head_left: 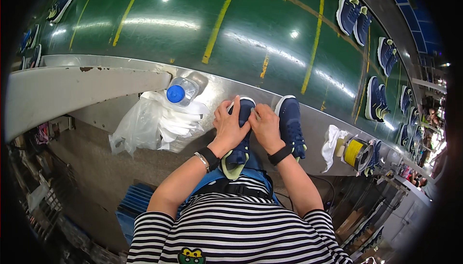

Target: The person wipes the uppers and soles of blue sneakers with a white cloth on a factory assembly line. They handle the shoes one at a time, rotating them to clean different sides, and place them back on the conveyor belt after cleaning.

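A navy sneaker [246, 107] with a white sole and pale green lining lies in front of me, its toe pointing away and its heel close to my waist. My left hand [230, 127] grips its left side near the toe, thumb and fingers against the upper. On the right side of the toe, my right hand [265, 126] is closed with its fingertips pinched together at the shoe; whatever they hold, if anything, is too small to make out. A second navy sneaker [291, 119] rests just right of my right hand, also toe away, on the metal ledge.
Beyond the metal ledge [219, 78] runs a green conveyor belt [188, 42] with yellow lines, carrying several navy sneakers [354, 20]. A blue-capped bottle [182, 92] and white papers in a plastic bag [159, 119] lie left. Right are a white cloth [332, 143] and yellow spool [356, 152].
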Demonstrator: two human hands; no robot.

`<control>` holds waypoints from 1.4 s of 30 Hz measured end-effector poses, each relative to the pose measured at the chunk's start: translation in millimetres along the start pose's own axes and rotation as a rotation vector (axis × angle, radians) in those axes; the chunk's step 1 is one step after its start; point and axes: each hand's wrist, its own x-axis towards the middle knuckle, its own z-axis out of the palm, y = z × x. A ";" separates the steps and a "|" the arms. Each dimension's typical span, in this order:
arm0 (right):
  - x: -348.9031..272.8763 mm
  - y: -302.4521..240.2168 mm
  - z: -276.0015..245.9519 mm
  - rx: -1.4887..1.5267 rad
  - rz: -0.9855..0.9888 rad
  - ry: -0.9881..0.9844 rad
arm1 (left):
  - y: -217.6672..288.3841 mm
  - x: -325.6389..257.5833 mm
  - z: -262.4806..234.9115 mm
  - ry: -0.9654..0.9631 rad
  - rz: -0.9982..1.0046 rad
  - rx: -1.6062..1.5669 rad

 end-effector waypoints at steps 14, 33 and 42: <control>9.8 -1.9 1.9 0.054 0.000 -0.028 | 3.9 0.2 -6.4 -0.014 -0.022 -0.039; 5.4 -5.6 6.3 -0.004 0.015 -0.007 | 4.2 0.5 -9.4 -0.012 -0.034 -0.057; 5.4 -3.3 9.3 -0.001 -0.002 0.021 | 2.4 0.4 -7.3 0.004 -0.016 -0.023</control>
